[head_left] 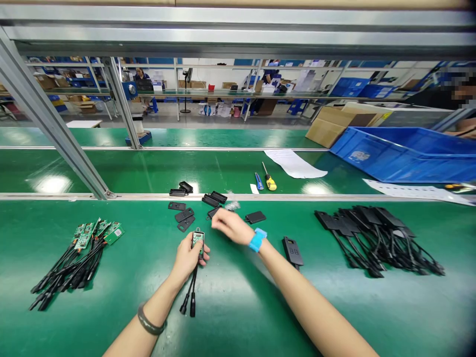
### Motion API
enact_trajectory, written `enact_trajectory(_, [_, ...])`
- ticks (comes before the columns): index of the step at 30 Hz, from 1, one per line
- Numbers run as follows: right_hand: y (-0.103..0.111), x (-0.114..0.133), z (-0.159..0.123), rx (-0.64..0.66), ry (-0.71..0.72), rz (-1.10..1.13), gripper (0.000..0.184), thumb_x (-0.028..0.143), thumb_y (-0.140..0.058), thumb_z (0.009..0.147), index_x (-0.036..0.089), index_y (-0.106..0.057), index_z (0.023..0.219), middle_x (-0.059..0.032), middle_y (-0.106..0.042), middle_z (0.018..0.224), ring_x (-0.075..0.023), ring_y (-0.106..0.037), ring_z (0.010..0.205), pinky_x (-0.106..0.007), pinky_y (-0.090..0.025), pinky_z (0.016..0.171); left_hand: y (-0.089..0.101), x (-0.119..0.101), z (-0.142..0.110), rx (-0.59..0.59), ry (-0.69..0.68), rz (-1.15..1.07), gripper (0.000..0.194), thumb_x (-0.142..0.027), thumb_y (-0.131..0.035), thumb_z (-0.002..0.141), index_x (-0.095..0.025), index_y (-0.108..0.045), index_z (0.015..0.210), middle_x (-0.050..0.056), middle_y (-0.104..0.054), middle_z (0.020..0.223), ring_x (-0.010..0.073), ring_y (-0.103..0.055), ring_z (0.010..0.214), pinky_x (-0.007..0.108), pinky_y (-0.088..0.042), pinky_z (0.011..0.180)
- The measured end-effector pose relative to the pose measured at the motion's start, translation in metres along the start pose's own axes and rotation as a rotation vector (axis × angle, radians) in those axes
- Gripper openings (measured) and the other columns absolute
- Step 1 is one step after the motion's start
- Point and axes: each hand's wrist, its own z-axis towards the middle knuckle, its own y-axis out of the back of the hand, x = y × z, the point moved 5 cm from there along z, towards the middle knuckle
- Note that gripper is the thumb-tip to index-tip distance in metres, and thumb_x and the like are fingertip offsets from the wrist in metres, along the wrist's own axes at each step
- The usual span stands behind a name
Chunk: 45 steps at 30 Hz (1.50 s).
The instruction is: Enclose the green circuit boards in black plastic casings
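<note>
My left hand is wrapped around a green circuit board sitting in a black plastic case, with its thumb on the board. Two black cables hang from the case's lower end. Up and to the right, my right hand is closed, its fingers drawn together; whatever they hold, if anything, is hidden. Just beyond it lie black case shells and a small clear plastic bag. Flat black covers rest left of my right hand. Another black case piece lies to its right.
Circuit boards with cables are piled at left, closed black units with cables at right. A single black unit lies beside my right forearm. Behind the metal rail are a screwdriver, a blue cutter, paper and a blue bin.
</note>
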Motion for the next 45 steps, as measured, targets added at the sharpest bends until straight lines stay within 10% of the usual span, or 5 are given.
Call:
enact_trajectory(7, [0.037,-0.094,0.026,-0.167,-0.523,-0.211,0.018,0.009,-0.052,0.084,0.01,-0.063,0.069,-0.015,-0.063,0.078,-0.0245,-0.061,0.076,-0.033,-0.043,0.068,-0.001,-0.005,-0.003,0.018,0.014,-0.154,0.057,-0.05,-0.076,0.066,-0.011,-0.055,0.101,0.012,-0.067,0.09,0.0156,-0.061,0.071,0.022,-0.053,0.054])
enact_trajectory(13, [-0.015,-0.021,0.076,-0.081,-0.229,-0.096,0.013,0.03,-0.06,0.086,0.02,-0.067,0.086,-0.0063,-0.066,0.094,-0.018,-0.061,0.091,-0.027,-0.044,0.081,-0.007,-0.014,-0.01,0.108,0.029,-0.287,0.064,-0.042,-0.081,0.065,-0.011,-0.052,0.112,0.011,-0.067,0.092,0.0161,-0.064,0.073,0.023,-0.053,0.061])
enact_trajectory(19, [-0.066,0.006,0.105,-0.012,-0.272,0.078,0.032,0.04,-0.077,0.067,0.015,-0.058,0.064,-0.0077,-0.063,0.066,-0.0222,-0.062,0.067,-0.03,-0.045,0.062,-0.003,-0.023,-0.01,0.07,-0.051,-0.33,0.063,-0.045,-0.078,0.069,-0.012,-0.049,0.114,0.008,-0.065,0.087,0.0118,-0.059,0.057,0.021,-0.049,0.05])
enact_trajectory(30, [0.013,0.004,-0.006,-0.375,-0.254,0.95,0.034,0.048,-0.056,0.084,0.019,-0.055,0.101,0.0025,-0.052,0.068,-0.0091,-0.049,0.051,-0.022,-0.04,0.048,-0.003,-0.009,-0.005,0.073,0.057,-0.289,0.066,-0.044,-0.082,0.064,-0.009,-0.053,0.112,0.014,-0.069,0.091,0.0119,-0.06,0.057,0.022,-0.049,0.052])
enact_trajectory(45, [-0.023,0.008,-0.051,-0.415,-0.334,0.855,0.023,0.04,-0.068,0.075,0.018,-0.062,0.08,-0.0026,-0.061,0.076,-0.0144,-0.055,0.066,-0.028,-0.048,0.062,-0.017,-0.007,-0.008,0.324,0.069,-0.068,0.063,-0.027,-0.086,0.057,-0.012,-0.058,0.112,0.014,-0.069,0.101,0.0222,-0.065,0.09,0.028,-0.05,0.077])
